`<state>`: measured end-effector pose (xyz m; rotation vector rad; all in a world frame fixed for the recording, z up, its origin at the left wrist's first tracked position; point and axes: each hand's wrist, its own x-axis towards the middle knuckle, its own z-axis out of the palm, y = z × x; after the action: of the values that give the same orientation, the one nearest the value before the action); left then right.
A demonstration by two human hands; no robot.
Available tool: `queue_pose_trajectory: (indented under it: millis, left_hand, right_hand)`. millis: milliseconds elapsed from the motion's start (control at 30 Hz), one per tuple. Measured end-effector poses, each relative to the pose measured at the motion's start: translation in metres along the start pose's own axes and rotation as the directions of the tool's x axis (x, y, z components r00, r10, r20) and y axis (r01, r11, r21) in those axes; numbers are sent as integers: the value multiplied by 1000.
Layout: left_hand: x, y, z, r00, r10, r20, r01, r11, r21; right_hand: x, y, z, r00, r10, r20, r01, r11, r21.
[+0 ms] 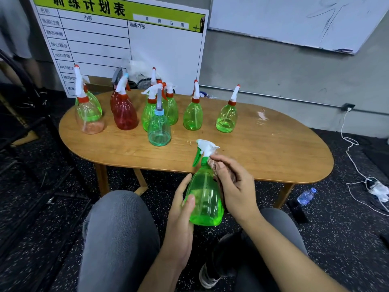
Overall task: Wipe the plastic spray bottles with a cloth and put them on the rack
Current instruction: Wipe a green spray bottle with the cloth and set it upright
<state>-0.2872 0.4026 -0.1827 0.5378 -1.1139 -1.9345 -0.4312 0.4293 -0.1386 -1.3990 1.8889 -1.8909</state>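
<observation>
Head view, nearest first: grey-trousered knees, and above them a green spray bottle point(205, 199) with white head and green trigger, held upright in the air just short of the worktop's point(273, 148) near edge. Left hand point(181, 216) wrapped round the bottle's lower body, fingers curled, thumb on the front. Right hand point(235, 184) pressing a pinkish cloth point(213, 165) against the bottle's neck and shoulder, fingers curled round the cloth.

Farther on, standing on the oval wooden worktop: a teal bottle with blue collar point(159, 129) near the middle; behind it a cluster of green bottles point(168, 108); two more green ones point(193, 114) point(227, 119) toward the right; red bottles point(125, 112) left of centre; a clear pinkish bottle point(90, 116) in front of a green one at the far left edge.

Beyond the far edge, a printed schedule board point(126, 39) against the wall. Right of the worktop, on the speckled floor, a water bottle point(306, 196) lying down.
</observation>
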Motion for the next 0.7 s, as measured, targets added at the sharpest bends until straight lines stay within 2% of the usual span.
queue_pose_trajectory:
  millis: [100, 200, 333, 433, 500, 633, 700]
  left_hand:
    - [-2, 1, 1, 999, -20, 34, 19, 1000, 16]
    - [-2, -1, -1, 999, -43, 12, 43, 998, 37]
    - [1, -6, -6, 1000, -18, -11, 19, 994, 112]
    - [0, -4, -6, 1000, -23, -20, 24, 995, 92]
    - [-1, -3, -4, 999, -38, -21, 39, 998, 41]
    - [-4, 2, -2, 998, -55, -21, 54, 997, -48]
    - [-3, 5, -1, 999, -53, -11, 52, 997, -64]
  right_hand:
    - [0, 0, 0, 1000, -29, 5, 29, 999, -39]
    - [-3, 2, 0, 996, -61, 67, 71, 984, -161]
    - [-9, 0, 0, 973, -126, 193, 180, 938, -297]
    - [-15, -7, -3, 937, -233, 260, 317, 880, -353]
    - [-24, -13, -7, 880, -328, 344, 443, 828, -344]
    - [-53, -13, -21, 651, -509, 564, 727, 633, -267]
    - [-60, -9, -24, 611, -529, 589, 768, 578, -276]
